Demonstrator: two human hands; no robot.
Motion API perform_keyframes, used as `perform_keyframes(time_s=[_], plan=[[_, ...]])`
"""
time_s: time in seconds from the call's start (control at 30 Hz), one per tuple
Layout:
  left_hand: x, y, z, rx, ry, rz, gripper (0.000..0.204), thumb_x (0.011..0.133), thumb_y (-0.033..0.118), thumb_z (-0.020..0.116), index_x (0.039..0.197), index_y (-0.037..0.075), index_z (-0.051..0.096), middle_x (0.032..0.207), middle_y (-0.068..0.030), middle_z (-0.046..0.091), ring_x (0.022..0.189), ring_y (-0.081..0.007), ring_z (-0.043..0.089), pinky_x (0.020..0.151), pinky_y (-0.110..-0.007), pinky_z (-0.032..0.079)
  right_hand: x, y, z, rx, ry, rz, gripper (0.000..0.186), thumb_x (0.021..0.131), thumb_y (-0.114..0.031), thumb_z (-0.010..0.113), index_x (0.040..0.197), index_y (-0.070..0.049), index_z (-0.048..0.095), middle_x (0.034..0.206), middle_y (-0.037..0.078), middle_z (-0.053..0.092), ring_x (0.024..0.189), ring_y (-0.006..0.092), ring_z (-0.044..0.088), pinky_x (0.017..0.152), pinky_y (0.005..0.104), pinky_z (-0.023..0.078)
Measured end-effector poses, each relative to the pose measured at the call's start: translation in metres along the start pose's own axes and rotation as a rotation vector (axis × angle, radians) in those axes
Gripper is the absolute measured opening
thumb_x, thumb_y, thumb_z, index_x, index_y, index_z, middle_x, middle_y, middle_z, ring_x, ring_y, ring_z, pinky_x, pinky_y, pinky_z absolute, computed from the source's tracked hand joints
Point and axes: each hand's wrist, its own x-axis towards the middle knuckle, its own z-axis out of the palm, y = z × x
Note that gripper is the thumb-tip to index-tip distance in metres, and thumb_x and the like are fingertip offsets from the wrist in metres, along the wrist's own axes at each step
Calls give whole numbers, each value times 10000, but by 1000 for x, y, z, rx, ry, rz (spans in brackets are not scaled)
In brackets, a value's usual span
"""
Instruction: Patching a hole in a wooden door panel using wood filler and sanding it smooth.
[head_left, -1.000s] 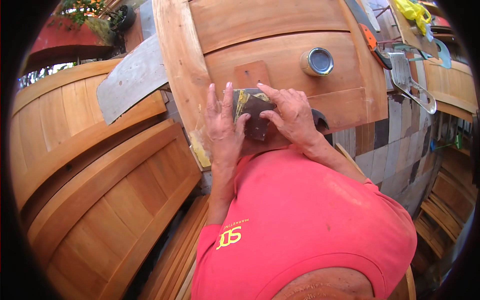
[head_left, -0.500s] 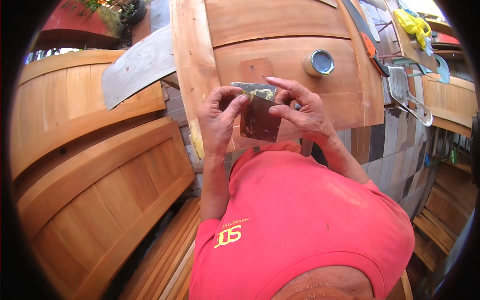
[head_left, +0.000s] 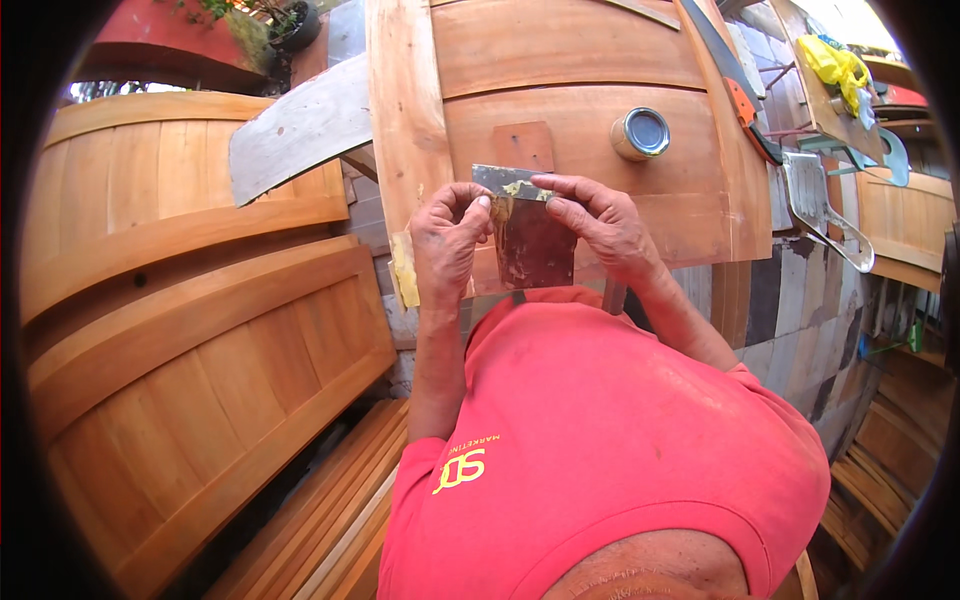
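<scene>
Both hands hold two thin flat spreader plates in front of my chest. My left hand (head_left: 450, 240) is closed, thumb and forefinger pinched at the left upper corner of the dark brown plate (head_left: 537, 250), where the two plates overlap. My right hand (head_left: 603, 228) pinches the right end of the grey metal plate (head_left: 495, 178) between thumb and forefinger. Yellowish putty is smeared on the grey plate and along the top of the brown one. Beyond them, a reddish-brown flat piece (head_left: 524, 147) lies on the wooden panel (head_left: 580, 110).
An open-looking round can (head_left: 640, 134) stands on the panel. At its right edge lies a handsaw (head_left: 740, 100) with an orange-black handle. Wooden panels (head_left: 220, 370) lean at the left. A white plastic chair part (head_left: 815, 205) and a yellow bag (head_left: 835, 65) are at the right.
The brown plate has swung from tilted to hanging nearly straight down. The grey plate now lies across its top, and my right fingers have closed in on that plate's end. The view has shifted slightly.
</scene>
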Motion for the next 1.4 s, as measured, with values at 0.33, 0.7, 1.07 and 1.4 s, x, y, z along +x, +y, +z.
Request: perform_keyframes(time_s=[0.33, 0.7, 1.07, 1.4], plan=[[-29, 1, 23, 651, 20, 820, 298, 959, -41, 705, 1247, 36, 720, 1275, -118, 744, 1213, -288, 720, 981, -375, 605, -3, 15, -30, 353, 96, 179, 297, 1074, -53, 606, 1340, 56, 679, 1217, 105, 736, 1047, 127, 711, 950, 268, 597], [-33, -12, 33, 115, -5, 471, 229, 957, -138, 633, 1109, -32, 767, 1067, -135, 798, 1033, -201, 757, 929, -353, 604, 3, -44, -34, -552, -20, -739, 338, 1010, -158, 717, 1341, -93, 711, 1080, 87, 758, 991, 255, 736, 878, 336, 573], [-44, -5, 14, 452, 154, 560, 163, 971, -97, 678, 1101, -46, 763, 1008, -121, 800, 890, -186, 752, 833, -303, 596, 15, -74, -45, -414, -45, -483, 174, 903, 2, 794, 1073, -30, 772, 911, 97, 778, 823, 207, 747, 741, 327, 579], [-103, -98, -103, 270, 921, 388, 319, 1125, 280, 583, 1284, 13, 657, 1159, -95, 692, 1027, -180, 654, 923, -308, 532, 154, -83, -153, -932, 10, -553, 190, 952, 30, 730, 1140, 31, 709, 962, 70, 743, 953, 88, 657, 851, 292, 554]])
